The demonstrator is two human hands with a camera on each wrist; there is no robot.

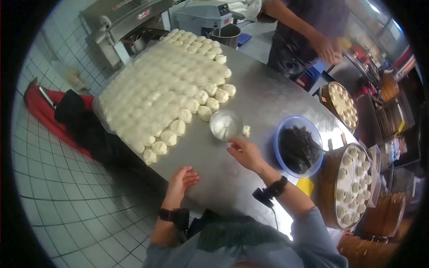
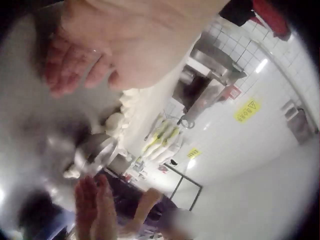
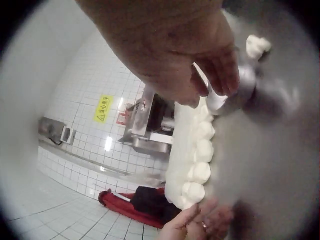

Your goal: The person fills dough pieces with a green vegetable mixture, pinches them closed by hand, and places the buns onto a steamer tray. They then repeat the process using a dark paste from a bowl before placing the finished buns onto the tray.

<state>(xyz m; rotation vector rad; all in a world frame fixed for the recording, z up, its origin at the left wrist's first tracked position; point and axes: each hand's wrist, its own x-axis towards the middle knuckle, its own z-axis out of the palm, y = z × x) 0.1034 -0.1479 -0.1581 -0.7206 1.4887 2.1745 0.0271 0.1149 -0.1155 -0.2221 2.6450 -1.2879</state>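
Observation:
My right hand (image 1: 246, 155) reaches to the near rim of a small metal bowl (image 1: 217, 130) with white powder inside. In the right wrist view its loosely bent fingers (image 3: 223, 75) overlap the bowl, thumb apart from them. My left hand (image 1: 180, 181) hovers by the table's near edge, palm turned inward, its fingers (image 2: 65, 67) fairly straight and holding nothing. Rows of pale dough balls (image 1: 169, 137) lie left of the bowl, most beneath a clear plastic sheet (image 1: 147, 85). A small dough scrap (image 1: 246, 131) sits just right of the bowl.
A blue basin (image 1: 277, 147) of dark filling stands to the right on the metal table (image 1: 257, 100). Beyond it are two round steamer trays (image 1: 330, 196) (image 1: 328, 100) with filled buns. Another person (image 1: 297, 42) stands across the table. A mixer (image 1: 201, 18) is at the back.

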